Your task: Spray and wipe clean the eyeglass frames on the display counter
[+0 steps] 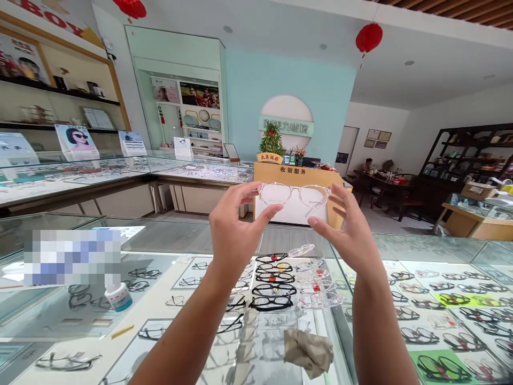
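Note:
A pair of clear-framed eyeglasses [295, 189] is held up at chest height, lenses facing me, with faint print on both lenses. My left hand [234, 222] grips its left end between fingers and thumb. At the other end, the fingers of my right hand [347, 222] close on the frame, with the thumb lower and apart from it. Beneath my hands, black-framed eyeglasses [274, 290] lie in a column on the glass counter. A column of clear-framed eyeglasses [316, 289] lies just right of them. Nearer to me rests a crumpled brown-grey cloth [308, 353].
On the left of the counter stands a small white bottle [118, 297] with a teal label. A thin yellow stick [122, 331] lies near it. More eyeglasses fill the glass case [444, 321] at right. Beyond stand a cashier desk [262, 174] and a long display counter [200, 174].

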The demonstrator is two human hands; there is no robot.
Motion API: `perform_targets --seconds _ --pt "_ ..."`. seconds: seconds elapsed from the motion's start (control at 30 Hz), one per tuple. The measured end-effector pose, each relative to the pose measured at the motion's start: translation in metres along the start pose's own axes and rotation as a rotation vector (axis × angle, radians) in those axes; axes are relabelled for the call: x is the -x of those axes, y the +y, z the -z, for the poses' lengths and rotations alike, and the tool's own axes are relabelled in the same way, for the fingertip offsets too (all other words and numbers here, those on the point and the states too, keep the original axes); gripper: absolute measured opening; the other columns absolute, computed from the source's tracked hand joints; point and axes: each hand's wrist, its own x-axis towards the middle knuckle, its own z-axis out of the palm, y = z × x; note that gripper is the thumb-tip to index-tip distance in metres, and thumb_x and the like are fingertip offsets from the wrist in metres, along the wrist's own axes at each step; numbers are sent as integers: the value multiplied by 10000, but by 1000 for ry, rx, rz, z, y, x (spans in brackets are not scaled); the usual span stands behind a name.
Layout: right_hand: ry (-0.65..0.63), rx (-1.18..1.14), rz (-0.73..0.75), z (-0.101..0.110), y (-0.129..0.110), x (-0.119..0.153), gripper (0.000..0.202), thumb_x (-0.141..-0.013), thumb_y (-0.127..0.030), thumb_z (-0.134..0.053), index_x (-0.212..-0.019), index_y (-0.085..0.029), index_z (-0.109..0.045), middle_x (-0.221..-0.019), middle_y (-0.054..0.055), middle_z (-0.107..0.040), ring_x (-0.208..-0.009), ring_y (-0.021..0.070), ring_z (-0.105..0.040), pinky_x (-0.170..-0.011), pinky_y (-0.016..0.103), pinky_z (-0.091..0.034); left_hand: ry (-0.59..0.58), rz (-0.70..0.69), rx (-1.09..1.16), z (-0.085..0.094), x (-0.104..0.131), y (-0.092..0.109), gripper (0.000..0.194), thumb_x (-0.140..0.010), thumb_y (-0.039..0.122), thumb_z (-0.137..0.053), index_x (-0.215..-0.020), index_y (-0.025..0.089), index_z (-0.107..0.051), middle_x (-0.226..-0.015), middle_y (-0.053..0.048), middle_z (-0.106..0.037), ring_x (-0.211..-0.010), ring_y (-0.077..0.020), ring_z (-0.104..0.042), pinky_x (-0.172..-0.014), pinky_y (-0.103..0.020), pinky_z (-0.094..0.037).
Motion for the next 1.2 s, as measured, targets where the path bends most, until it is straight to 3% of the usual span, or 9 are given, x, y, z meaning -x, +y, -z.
perform_targets --seconds 0.13,0.3,0.5,0.73,1.2 --pt "-84 -64 -44 -7 -1 1 657 -898 -577 -752 -1480 -340 -564 -1521 90 -623 -1356 333 -622 -1131 573 -533 -13 46 12 2 2 4 410 -840 422 -864 -1183 238 -737 -1154 -60 -766 -1024 -219 -743 -886 -404 -650" --pt "-70 -88 -60 -6 -8 0 553 -927 -561 -724 -1422 -332 -626 -1495 78 -651 -1354 320 -625 -1130 551 -538 -25 78 -26 3 2 6 425 -828 434 -871 -1188 250 -740 -1167 -58 -767 -1024 -230 -742 -871 -413 -650" --pt "-19 -156 -143 -10 1 0 676 -877 -580 -780 -1468 -327 -571 -1452 125 -678 -1281 328 -679 -1039 555 -592 -33 64 -53 -1 4 3 406 -827 430 -873 -1166 250 -738 -1147 -55 -767 -1004 -229 -742 -850 -405 -642" --pt "28 -162 -151 -13 3 -2 523 -872 -561 -783 -1305 -284 -688 -1374 135 -718 -1241 324 -707 -943 515 -649 -15 -5 -119 -7 8 6 421 -829 451 -873 -1158 240 -717 -1109 -51 -764 -963 -220 -737 -846 -410 -621" --pt "-5 -160 -163 -13 5 -2 550 -877 -542 -786 -1343 -267 -686 -1354 138 -730 -1218 321 -718 -925 510 -658 24 -55 -148 -5 9 14 412 -817 441 -884 -1137 248 -710 -1099 -44 -747 -950 -218 -706 -902 -426 -593"
